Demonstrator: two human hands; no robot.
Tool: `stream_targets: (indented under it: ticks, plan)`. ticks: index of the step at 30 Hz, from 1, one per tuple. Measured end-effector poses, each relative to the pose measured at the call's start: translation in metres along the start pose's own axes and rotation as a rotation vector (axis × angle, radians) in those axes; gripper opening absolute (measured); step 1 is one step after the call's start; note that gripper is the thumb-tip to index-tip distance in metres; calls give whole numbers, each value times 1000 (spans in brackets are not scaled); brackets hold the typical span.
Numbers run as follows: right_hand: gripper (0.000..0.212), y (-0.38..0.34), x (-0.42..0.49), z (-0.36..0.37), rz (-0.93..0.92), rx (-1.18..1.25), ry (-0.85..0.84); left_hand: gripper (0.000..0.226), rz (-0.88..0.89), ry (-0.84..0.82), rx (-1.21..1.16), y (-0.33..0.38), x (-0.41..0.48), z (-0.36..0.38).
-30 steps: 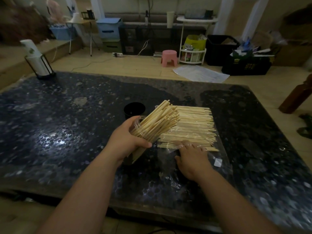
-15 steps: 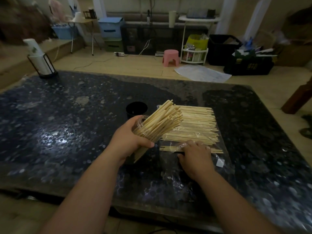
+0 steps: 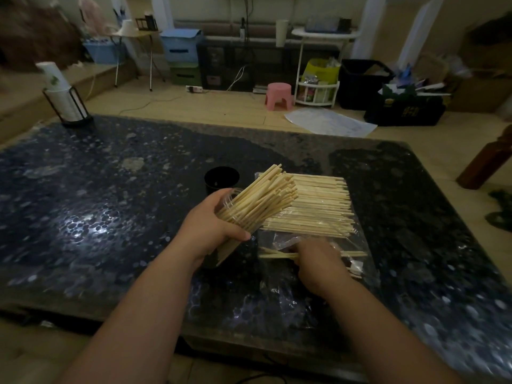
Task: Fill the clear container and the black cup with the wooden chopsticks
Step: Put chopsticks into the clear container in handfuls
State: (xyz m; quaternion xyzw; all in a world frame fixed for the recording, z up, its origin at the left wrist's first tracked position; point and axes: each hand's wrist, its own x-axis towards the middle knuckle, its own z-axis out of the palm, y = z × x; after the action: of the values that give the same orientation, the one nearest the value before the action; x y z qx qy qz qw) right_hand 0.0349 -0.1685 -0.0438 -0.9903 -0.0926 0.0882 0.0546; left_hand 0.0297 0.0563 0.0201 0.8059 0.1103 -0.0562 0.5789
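Note:
My left hand (image 3: 210,231) grips the clear container (image 3: 231,212), tilted to the right and packed with wooden chopsticks (image 3: 266,195) that stick out of its mouth. Just behind it stands the black cup (image 3: 221,179), upright with a dark inside. A flat pile of loose chopsticks (image 3: 313,209) lies on a clear plastic bag (image 3: 279,286) to the right. My right hand (image 3: 318,261) rests on the bag below the pile, fingers closed on a few chopsticks (image 3: 277,254) that point left.
The dark speckled table (image 3: 110,206) spreads wide to the left. A black wire holder with a paper roll (image 3: 62,98) stands at its far left corner. A wooden chair leg (image 3: 487,159) is beyond the right edge.
My right hand has slid toward me and pulled a few chopsticks out of the pile's near edge. My left hand still holds the tilted container in the same place.

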Motion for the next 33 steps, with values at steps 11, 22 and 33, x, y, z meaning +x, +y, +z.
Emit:
stream_targets:
  ticks: [11,22,33]
  plan:
    - [27,5,-14,3,-21,-105,-21,99,13,-8,39,5,-4,0]
    - [36,-10,-39,-26,-86,1,66,98,38,1,40,4,-3,3]
    - [34,-21,-60,-64,-149,-24,209,109,40,30,-24,-2,-1,5]
